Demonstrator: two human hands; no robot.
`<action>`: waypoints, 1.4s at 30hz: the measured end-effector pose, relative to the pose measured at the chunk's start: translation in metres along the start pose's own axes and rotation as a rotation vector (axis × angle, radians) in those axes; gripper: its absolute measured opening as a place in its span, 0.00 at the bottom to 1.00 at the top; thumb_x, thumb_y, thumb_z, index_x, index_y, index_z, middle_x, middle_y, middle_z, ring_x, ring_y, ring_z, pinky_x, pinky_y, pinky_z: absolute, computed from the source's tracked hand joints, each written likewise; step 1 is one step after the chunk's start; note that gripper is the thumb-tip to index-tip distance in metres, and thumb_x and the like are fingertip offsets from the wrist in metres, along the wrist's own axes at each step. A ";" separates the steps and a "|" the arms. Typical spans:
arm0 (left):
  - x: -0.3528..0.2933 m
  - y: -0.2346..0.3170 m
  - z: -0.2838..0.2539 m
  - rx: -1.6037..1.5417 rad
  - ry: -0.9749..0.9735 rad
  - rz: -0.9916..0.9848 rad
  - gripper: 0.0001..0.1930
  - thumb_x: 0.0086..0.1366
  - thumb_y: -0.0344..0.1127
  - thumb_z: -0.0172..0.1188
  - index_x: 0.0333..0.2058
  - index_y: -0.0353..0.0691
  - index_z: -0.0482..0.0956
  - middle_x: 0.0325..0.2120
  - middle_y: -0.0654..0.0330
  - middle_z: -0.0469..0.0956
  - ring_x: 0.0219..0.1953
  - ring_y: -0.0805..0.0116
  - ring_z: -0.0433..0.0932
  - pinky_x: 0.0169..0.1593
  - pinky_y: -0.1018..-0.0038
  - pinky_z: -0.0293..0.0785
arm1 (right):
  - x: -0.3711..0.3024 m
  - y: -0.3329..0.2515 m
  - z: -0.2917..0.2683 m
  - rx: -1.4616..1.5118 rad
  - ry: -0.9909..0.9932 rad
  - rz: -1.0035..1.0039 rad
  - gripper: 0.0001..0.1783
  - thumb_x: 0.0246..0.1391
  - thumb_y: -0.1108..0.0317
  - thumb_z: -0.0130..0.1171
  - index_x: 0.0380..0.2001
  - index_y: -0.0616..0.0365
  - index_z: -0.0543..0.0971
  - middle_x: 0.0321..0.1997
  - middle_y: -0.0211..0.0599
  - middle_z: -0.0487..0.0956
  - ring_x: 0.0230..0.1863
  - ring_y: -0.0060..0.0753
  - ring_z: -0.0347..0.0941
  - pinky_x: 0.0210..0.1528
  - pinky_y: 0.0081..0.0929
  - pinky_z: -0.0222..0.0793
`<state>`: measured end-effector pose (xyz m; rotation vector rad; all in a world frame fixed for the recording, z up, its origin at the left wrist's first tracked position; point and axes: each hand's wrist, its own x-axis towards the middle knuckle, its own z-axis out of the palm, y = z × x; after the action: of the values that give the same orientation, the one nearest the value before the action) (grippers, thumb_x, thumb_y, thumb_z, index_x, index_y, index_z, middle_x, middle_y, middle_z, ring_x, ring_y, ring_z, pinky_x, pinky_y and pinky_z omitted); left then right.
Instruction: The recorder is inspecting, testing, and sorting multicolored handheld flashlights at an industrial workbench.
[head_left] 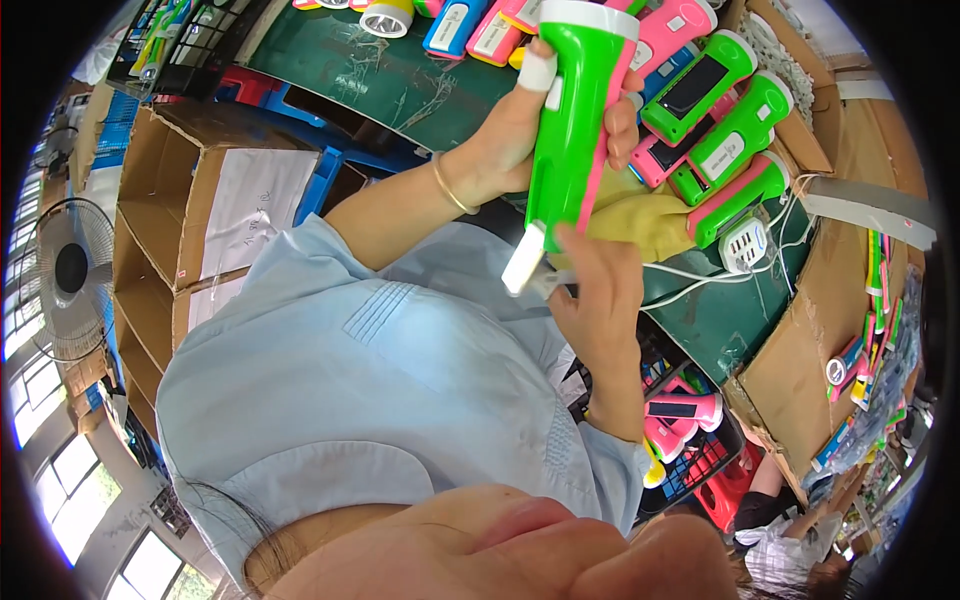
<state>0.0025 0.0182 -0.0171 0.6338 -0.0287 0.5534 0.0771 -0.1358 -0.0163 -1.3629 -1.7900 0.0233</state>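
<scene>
My left hand (pixel 510 130) is wrapped round a green and pink flashlight (pixel 580 110), its wide white-rimmed head pointing up and away from me. A white cover is on my left thumb. At the flashlight's near end, a small white panel (pixel 524 258) sticks out at an angle and looks lit. My right hand (pixel 605 310) is curled at that end, its forefinger against the green body. A small greyish piece shows beside the right thumb, but I cannot make out what it is. Slight blur softens the right fingertips.
Several flashlights (pixel 728 150) lie on the green table (pixel 350 70), around a yellow cloth-like thing (pixel 640 225). A white multi-port charger (pixel 745 246) with white cables sits at right. Cardboard shelves (pixel 160 200) and a fan (pixel 70 268) stand left; a black basket (pixel 695 465) holds more flashlights.
</scene>
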 end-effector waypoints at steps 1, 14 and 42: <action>0.000 -0.002 -0.006 0.118 -0.089 0.063 0.45 0.47 0.74 0.46 0.46 0.34 0.65 0.29 0.58 0.73 0.31 0.65 0.73 0.37 0.71 0.70 | 0.004 -0.004 0.008 -0.023 0.116 0.139 0.35 0.22 0.74 0.67 0.44 0.63 0.71 0.30 0.36 0.68 0.28 0.35 0.65 0.27 0.27 0.62; -0.028 0.014 0.021 1.082 0.201 0.080 0.30 0.48 0.33 0.66 0.49 0.37 0.62 0.37 0.62 0.71 0.39 0.75 0.71 0.42 0.76 0.68 | -0.017 0.035 -0.002 0.519 0.264 0.925 0.10 0.55 0.68 0.49 0.37 0.63 0.74 0.29 0.30 0.70 0.27 0.17 0.62 0.29 0.12 0.58; -0.023 0.008 -0.009 1.439 0.241 0.125 0.36 0.42 0.44 0.64 0.46 0.28 0.60 0.37 0.40 0.69 0.39 0.44 0.71 0.41 0.62 0.69 | 0.067 0.019 -0.019 -0.053 -0.195 0.495 0.12 0.56 0.66 0.47 0.29 0.67 0.71 0.21 0.46 0.68 0.23 0.35 0.59 0.27 0.30 0.59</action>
<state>-0.0219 0.0177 -0.0246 1.9617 0.6116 0.7249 0.1021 -0.0842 0.0269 -1.8648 -1.5703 0.3872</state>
